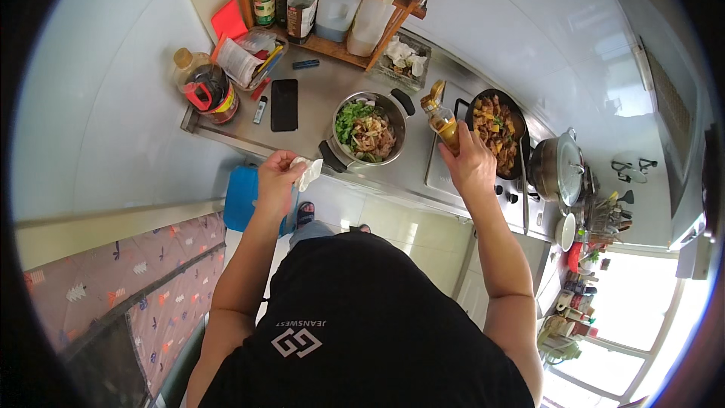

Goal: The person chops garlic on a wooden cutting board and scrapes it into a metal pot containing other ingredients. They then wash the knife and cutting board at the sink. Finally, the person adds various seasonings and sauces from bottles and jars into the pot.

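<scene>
My left hand (276,184) pinches a crumpled white tissue (307,173) in front of the counter's edge. In my right hand (473,164) is a small clear bottle (444,124) of amber liquid, with its gold flip cap standing up. The bottle is tilted, its neck pointing away from me. Between my hands stands a steel pot (402,130) with black handles, holding chopped green herbs and pale brown meat. Just beyond my right hand, a dark pan (524,153) of browned meat pieces sits on the stove, a long-handled ladle (524,198) in it.
A wooden shelf (340,54) of bottles stands at the back. On the steel counter (317,107) lie a black phone (284,105) and a lighter (260,110), near a large dark sauce bottle (207,88). A lidded pot (558,167) stands right; a blue bin (241,198) is below left.
</scene>
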The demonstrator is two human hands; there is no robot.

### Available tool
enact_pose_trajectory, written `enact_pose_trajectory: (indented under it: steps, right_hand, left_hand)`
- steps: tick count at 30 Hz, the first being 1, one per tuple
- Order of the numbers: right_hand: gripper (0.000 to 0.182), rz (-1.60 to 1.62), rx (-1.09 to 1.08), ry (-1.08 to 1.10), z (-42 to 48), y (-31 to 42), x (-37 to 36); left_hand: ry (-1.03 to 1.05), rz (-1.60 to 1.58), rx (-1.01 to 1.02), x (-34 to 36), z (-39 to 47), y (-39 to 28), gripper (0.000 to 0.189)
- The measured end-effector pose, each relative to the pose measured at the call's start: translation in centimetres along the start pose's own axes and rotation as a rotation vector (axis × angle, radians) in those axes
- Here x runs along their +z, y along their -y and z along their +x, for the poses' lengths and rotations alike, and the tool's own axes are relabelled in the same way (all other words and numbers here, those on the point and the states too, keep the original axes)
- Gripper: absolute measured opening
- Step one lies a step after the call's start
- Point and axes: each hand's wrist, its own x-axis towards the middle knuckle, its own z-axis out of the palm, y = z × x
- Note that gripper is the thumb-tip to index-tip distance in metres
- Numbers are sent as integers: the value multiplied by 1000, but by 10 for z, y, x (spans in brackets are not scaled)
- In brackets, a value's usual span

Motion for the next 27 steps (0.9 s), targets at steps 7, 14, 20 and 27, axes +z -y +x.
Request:
enact_pose_trajectory:
  steps: [7, 14, 20, 27]
  right_hand:
    - [50, -34, -23, 29, 5, 4, 1]
    - [49, -34, -44, 41, 7, 3, 5]
    - [49, -41, -41, 77, 11, 4, 3]
    - [50, -40, -48, 101, 13, 2, 5]
  left_hand:
    - [1, 21, 5, -5, -1, 1, 13]
    - [10, -17, -9, -6, -1, 0, 12]
    - [-9, -58, -19, -6, -1, -1, 12]
    - [-12, -72, 2, -8, 0, 1, 11]
